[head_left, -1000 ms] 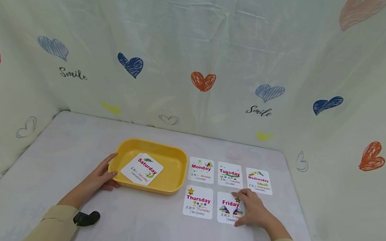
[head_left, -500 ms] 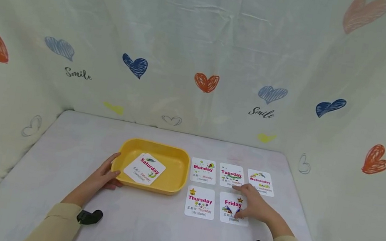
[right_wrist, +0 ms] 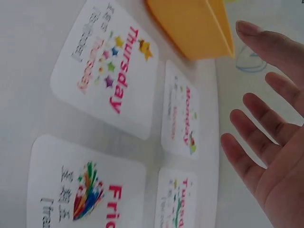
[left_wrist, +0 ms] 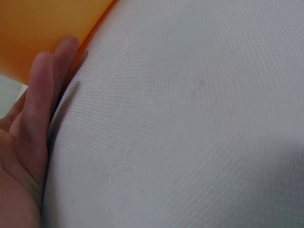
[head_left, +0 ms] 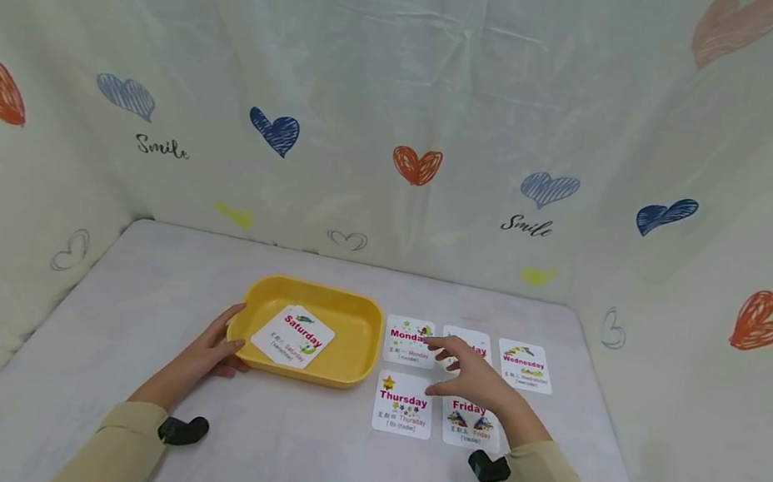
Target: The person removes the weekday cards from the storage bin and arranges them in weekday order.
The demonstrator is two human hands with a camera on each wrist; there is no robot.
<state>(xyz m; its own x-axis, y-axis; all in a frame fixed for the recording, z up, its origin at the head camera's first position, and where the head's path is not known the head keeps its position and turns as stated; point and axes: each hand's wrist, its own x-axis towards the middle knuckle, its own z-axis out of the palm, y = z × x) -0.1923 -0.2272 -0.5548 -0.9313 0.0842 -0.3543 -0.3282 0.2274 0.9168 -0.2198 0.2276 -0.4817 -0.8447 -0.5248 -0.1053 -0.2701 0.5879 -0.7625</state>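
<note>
My left hand (head_left: 206,349) holds the yellow tray (head_left: 354,371) by its left end, with thumb and index finger at the rim. In the left wrist view its fingers (left_wrist: 38,95) lie along the outer wall. Inside the tray lies a Saturday card (head_left: 287,339), overlapping another card beneath. My right hand (head_left: 474,377) hovers empty over the day cards, fingers spread. It partly covers the Tuesday card (head_left: 473,338) and the Friday card (head_left: 470,431). Its fingertips overlap the Monday card (head_left: 402,353) and come near the Thursday card (head_left: 400,416).
A Wednesday card (head_left: 526,366) ends the upper row on the right. The cards lie face up in two rows on a white-covered table (head_left: 291,462). Behind it hangs a pale curtain (head_left: 365,86) printed with hearts. Each wrist carries a small dark camera.
My right hand has lifted off the Friday card and moved left over the rows toward the tray. My left hand stays at the tray's end. The head view has shifted slightly.
</note>
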